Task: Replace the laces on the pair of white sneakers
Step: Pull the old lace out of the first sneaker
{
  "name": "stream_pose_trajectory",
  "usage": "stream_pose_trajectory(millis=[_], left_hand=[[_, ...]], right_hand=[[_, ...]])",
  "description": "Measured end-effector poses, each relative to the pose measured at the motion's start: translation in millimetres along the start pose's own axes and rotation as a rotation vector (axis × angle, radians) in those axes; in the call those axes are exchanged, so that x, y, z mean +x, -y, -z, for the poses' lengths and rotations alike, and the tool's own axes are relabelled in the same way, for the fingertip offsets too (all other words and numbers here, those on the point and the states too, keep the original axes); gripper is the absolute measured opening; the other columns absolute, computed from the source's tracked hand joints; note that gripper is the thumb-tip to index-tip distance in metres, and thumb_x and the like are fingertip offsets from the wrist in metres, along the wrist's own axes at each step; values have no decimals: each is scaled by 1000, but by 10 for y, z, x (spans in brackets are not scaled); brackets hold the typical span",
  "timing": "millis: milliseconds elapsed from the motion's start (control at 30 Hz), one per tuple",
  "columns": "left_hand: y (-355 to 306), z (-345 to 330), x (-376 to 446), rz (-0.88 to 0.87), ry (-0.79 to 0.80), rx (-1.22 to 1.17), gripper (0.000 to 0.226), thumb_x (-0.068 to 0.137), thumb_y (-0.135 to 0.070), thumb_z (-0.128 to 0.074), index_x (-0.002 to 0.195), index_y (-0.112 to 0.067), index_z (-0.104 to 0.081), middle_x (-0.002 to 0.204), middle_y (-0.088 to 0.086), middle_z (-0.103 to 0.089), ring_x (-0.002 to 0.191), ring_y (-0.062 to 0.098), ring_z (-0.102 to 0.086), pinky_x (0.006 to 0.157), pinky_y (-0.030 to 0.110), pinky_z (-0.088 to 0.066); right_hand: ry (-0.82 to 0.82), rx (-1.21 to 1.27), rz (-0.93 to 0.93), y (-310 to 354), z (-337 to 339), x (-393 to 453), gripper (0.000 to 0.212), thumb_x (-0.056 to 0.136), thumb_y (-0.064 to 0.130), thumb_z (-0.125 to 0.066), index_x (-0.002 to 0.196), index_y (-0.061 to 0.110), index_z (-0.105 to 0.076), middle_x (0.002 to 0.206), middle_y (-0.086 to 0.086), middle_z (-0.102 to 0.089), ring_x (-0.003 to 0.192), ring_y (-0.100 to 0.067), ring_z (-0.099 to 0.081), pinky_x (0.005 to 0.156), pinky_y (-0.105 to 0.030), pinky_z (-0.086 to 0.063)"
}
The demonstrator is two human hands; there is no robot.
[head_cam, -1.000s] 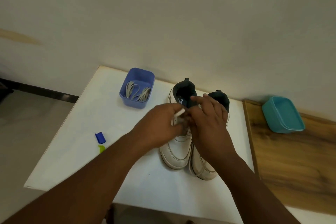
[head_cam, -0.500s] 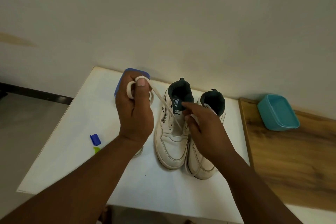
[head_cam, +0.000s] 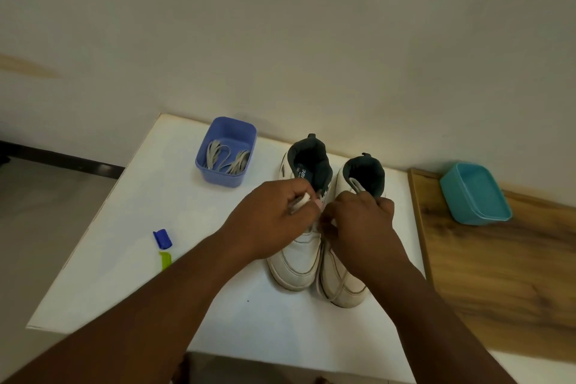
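White sneakers (head_cam: 296,262), white table (head_cam: 124,243), beige wall (head_cam: 311,40)

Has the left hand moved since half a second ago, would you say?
Yes: the left hand has dropped from in front of the blue tub rightward, onto the left sneaker.

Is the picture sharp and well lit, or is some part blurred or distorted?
Head view: dim, warm light; the sneakers look greyish. The left hand and right hand are slightly blurred. Wide-angle lens bends the table edges. No strong glare.
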State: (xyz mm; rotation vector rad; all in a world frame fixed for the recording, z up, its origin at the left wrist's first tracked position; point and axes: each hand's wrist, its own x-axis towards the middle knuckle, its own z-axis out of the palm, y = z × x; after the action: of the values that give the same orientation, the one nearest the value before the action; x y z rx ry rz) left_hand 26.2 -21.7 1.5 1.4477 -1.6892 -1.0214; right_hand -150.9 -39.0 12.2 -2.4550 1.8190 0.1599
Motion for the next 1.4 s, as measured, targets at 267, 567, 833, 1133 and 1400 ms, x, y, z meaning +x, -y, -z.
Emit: stream_pose_trajectory(millis=[267, 567, 833, 1133, 1400], left_hand=[[73, -16, 66, -66, -244, 171, 44, 90, -64, -39, 97, -34, -70, 89, -15, -68, 83, 6, -61, 77, 33, -54], [183, -131, 40, -12, -36, 747, 74, 69, -92, -46, 132, -55, -49, 166, -15, -9, 154, 25, 5, 117, 64, 5], [193, -94, 12, 17, -32, 772, 72, 70, -90, -48, 131, -52, -50, 164, -13, -13, 154, 25, 4, 116, 66, 8], [120, -102, 13, 39, 7, 818, 79, 67, -94, -43, 130, -47, -54, 166, -16, -5, 154, 23, 8, 117, 65, 10], [152, -98, 24, 49, 4, 776, 70, 69, -89, -54, 125, -47, -56, 165, -13, -7, 154, 24, 4, 115, 66, 10]], right_hand=[[30, 11, 30, 13, 56, -59, 14, 99, 25, -57, 109, 31, -66, 111, 8, -62, 119, -18, -48, 117, -47, -18], [-169, 218, 3, 97, 272, -99, 12, 101, 16, -53, 96, 27, -55, 97, 8, -54, 98, -15, -53, 108, -41, -34], [-975, 689, -232, -79, 446, -109, 7, 106, 19, -45, 104, 18, -52, 100, -3, -54, 93, -16, -51, 84, -29, -43], [-111, 49, -52, 10, -104, -54, 17, 91, 34, -70, 107, 36, -76, 147, 1, -55, 153, -31, -23, 120, -60, 9], [-782, 321, -209, -86, 268, -114, 4, 100, 20, -57, 102, 22, -61, 116, -3, -57, 114, -24, -51, 104, -59, -33]])
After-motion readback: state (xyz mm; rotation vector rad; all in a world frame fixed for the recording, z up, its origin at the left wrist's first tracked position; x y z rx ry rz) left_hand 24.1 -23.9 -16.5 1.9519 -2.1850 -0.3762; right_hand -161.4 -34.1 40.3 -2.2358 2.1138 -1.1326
